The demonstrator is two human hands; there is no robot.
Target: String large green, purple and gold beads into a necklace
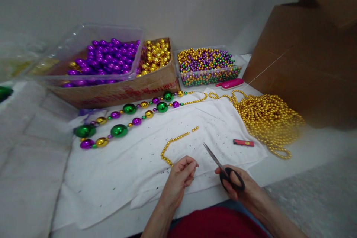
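Note:
My left hand [181, 173] is pinched closed at the near end of a short strand of small gold beads [174, 142] that lies curved on a white cloth [117, 171]. My right hand [241, 186] grips black-handled scissors [220, 167], blades nearly closed and pointing up-left toward the strand. Beyond lies a long necklace of big green, purple and gold beads [125, 113]. A large heap of gold bead strands [267, 117] sits to the right.
At the back stand a clear tub of purple beads [103, 59], a cardboard box of gold beads [156, 55] and a clear bin of mixed small beads [206, 65]. A pink utility knife [231, 83], a red lighter [243, 142] and brown cartons [309, 55] lie right.

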